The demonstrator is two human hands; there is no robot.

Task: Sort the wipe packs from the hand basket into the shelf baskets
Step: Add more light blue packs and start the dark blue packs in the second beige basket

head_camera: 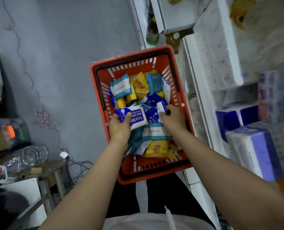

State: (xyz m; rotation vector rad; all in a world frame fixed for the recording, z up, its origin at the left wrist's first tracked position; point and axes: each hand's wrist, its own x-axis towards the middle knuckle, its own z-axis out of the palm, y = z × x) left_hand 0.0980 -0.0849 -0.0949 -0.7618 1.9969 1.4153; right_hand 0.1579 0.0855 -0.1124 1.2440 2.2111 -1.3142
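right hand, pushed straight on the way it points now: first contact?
Likely the blue-and-white wipe packs heaped just beyond the right hand, which already pinches a blue-and-white pack. Past them lie yellow packs, then the red hand basket far wall. Depth is unclear from above.

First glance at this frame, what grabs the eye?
The orange hand basket on the floor at centre, heaped with blue, teal and yellow wipe packs. The left hand grips a blue-and-white alcohol wipe pack; the right hand pinches another blue pack. White shelves of tissue packs stand right.
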